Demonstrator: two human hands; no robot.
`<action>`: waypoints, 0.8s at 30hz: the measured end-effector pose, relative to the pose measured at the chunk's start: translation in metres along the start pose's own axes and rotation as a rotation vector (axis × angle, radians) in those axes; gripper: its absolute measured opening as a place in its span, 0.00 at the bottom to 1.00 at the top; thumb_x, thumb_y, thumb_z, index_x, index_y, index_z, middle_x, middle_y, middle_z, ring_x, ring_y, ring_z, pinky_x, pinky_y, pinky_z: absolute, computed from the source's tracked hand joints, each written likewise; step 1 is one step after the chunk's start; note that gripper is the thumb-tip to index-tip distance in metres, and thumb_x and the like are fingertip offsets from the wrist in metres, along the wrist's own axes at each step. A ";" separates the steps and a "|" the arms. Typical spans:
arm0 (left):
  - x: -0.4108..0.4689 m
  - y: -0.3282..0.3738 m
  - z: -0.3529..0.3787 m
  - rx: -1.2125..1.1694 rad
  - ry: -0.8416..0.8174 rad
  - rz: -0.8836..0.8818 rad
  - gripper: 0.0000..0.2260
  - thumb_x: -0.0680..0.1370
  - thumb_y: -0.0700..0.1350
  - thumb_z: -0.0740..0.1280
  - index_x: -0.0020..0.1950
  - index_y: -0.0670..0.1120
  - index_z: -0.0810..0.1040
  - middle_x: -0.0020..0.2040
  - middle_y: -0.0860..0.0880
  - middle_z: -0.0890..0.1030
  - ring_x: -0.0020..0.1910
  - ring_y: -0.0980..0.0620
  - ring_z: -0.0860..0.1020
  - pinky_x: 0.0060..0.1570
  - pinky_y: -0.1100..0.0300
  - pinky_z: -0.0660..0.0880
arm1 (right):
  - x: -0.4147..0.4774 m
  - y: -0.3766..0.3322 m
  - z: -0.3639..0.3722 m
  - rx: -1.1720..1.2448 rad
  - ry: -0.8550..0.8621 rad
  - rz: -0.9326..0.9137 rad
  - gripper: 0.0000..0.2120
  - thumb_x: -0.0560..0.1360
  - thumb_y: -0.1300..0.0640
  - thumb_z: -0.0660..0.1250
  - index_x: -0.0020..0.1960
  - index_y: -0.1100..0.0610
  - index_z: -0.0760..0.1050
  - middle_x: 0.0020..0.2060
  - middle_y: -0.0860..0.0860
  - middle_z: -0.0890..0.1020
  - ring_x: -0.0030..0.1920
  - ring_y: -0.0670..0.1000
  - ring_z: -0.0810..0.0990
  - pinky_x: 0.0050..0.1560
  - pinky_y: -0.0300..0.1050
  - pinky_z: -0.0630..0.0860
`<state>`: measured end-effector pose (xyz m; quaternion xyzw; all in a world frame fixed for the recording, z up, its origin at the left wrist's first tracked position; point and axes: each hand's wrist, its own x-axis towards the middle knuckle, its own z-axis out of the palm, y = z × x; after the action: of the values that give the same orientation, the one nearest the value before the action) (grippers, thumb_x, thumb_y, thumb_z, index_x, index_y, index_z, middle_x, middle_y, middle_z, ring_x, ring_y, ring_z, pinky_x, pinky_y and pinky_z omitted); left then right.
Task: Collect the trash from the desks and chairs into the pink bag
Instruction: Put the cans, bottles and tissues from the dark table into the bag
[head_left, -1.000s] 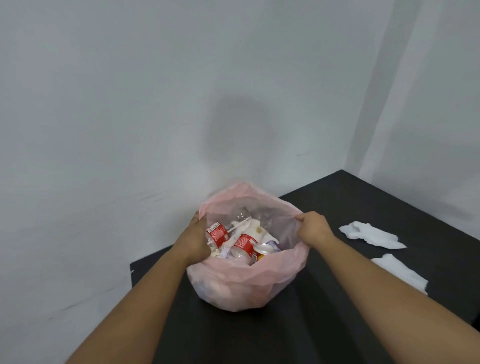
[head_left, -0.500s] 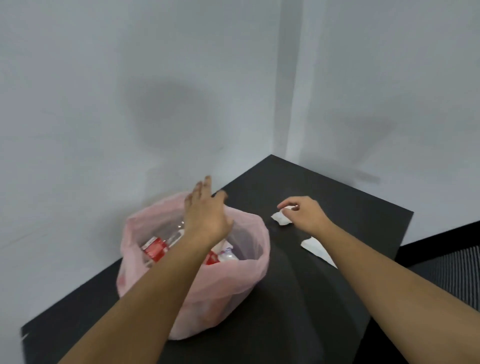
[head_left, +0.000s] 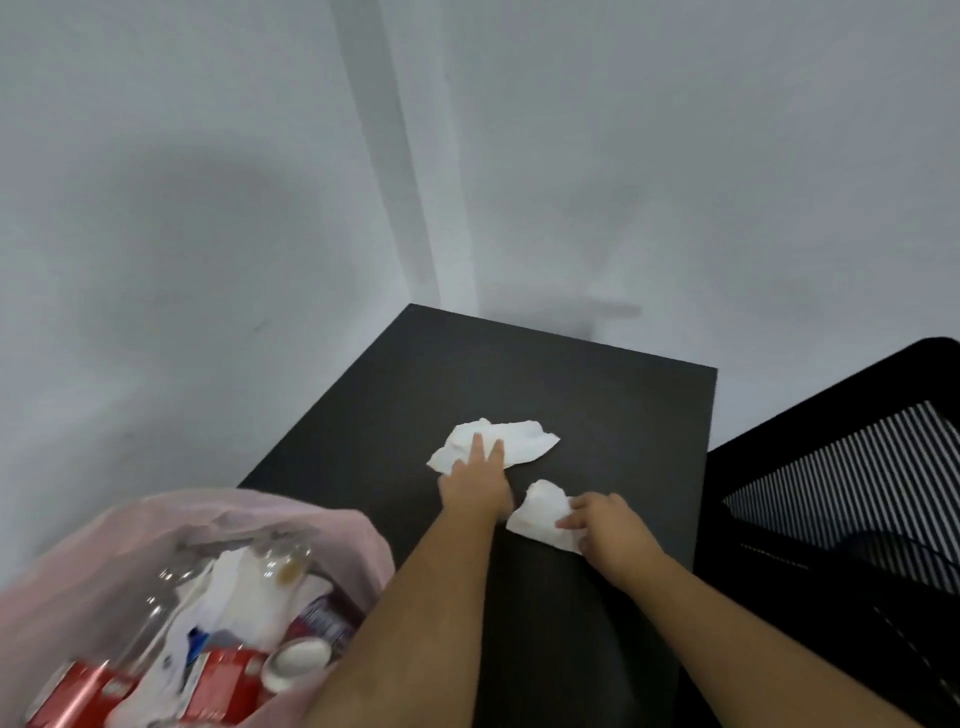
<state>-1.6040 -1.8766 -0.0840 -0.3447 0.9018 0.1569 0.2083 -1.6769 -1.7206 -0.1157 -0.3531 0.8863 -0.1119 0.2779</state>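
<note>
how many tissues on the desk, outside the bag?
2: far tissue lies on the desk under the left hand, fingers straight; near tissue is pinched by the right hand. More paper sits in the pink bag, some possibly hidden.

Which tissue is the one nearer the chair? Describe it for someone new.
On the black desk in the wall corner, right of the pink bag, lie two white tissues. The one meant is the smaller tissue, nearer the camera and the striped chair; the right hand pinches it, while the left hand lies flat on the larger tissue.
</note>
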 end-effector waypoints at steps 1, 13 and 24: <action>0.004 -0.003 0.004 0.005 -0.020 -0.012 0.32 0.79 0.42 0.57 0.78 0.55 0.46 0.79 0.51 0.41 0.75 0.43 0.57 0.71 0.46 0.60 | 0.006 -0.002 0.001 -0.029 -0.032 0.014 0.19 0.77 0.63 0.61 0.66 0.51 0.74 0.70 0.47 0.69 0.69 0.52 0.66 0.69 0.42 0.64; -0.020 -0.002 -0.024 -0.074 0.136 -0.135 0.13 0.78 0.38 0.62 0.61 0.40 0.77 0.58 0.40 0.79 0.57 0.42 0.79 0.58 0.53 0.75 | 0.009 -0.022 -0.025 0.022 0.025 0.188 0.14 0.75 0.63 0.61 0.59 0.60 0.78 0.57 0.57 0.80 0.56 0.56 0.80 0.60 0.47 0.76; -0.180 -0.109 -0.111 -0.461 0.856 -0.006 0.06 0.74 0.40 0.67 0.50 0.46 0.80 0.48 0.48 0.82 0.45 0.48 0.79 0.49 0.57 0.75 | -0.064 -0.163 -0.055 0.524 0.561 -0.321 0.05 0.72 0.66 0.66 0.44 0.59 0.79 0.40 0.50 0.79 0.41 0.50 0.76 0.45 0.42 0.73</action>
<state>-1.4374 -1.9018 0.0838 -0.4182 0.8471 0.1963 -0.2625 -1.5782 -1.7953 0.0201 -0.3598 0.8031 -0.4673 0.0853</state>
